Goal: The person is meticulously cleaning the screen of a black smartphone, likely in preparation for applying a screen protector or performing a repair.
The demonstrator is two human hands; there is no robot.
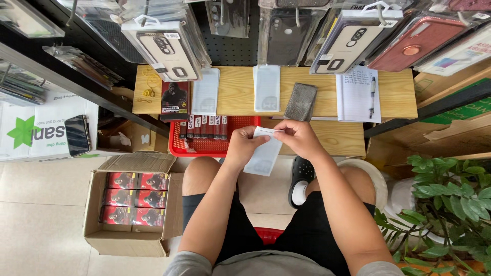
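both hands pinch a white packet (pixel 263 153) at its top edge, left hand (pixel 244 145) steadying, right hand (pixel 299 138) gripping the flap. held over the red basket (pixel 215 145), below the table (pixel 307 87).

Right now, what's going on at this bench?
A seated person holds a white sleeve in both hands over the knees: the left hand grips its left edge, the right hand pinches the top end. Ahead, on the wooden bench, lie two more white sleeves, a grey pouch and a notebook with a pen. A red basket holds a row of small boxes, and a cardboard box of red packs sits on the floor at left.
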